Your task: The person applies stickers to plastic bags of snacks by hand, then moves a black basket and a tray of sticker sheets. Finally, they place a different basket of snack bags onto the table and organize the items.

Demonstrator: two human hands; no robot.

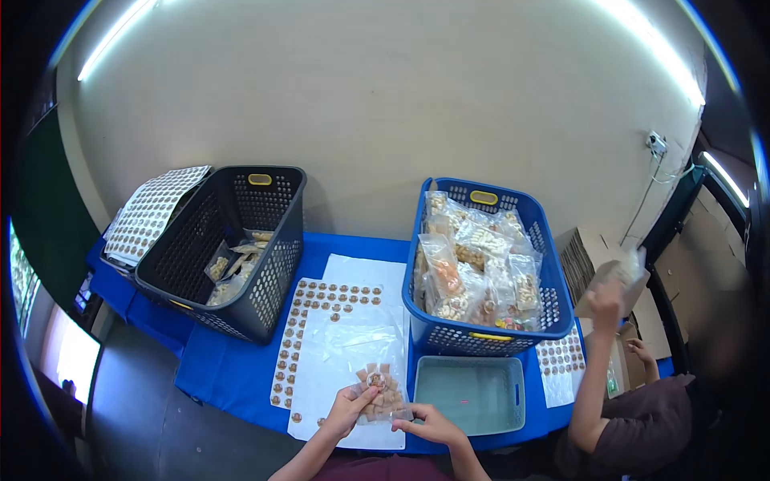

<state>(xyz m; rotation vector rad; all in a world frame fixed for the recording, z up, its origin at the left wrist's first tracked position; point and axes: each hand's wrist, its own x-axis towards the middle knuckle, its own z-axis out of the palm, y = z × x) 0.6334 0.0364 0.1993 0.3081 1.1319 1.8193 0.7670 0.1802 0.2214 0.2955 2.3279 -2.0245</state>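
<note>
A clear plastic snack pouch filled with light brown pieces is held low in front of me, over the white sticker sheet. My left hand grips the pouch's left side, its thumb on a round brown-and-white sticker near the middle. At the lower right corner, my right hand pinches the pouch's edge. Rows of similar round stickers line the left and top of the sheet, while much of its middle is bare backing.
A blue basket heaped with pouches stands to the right, behind a pale green tray. At left, a dark basket holds several pouches, beside stacked sticker sheets. A co-worker's raised hand holds a blurred pouch near cardboard boxes.
</note>
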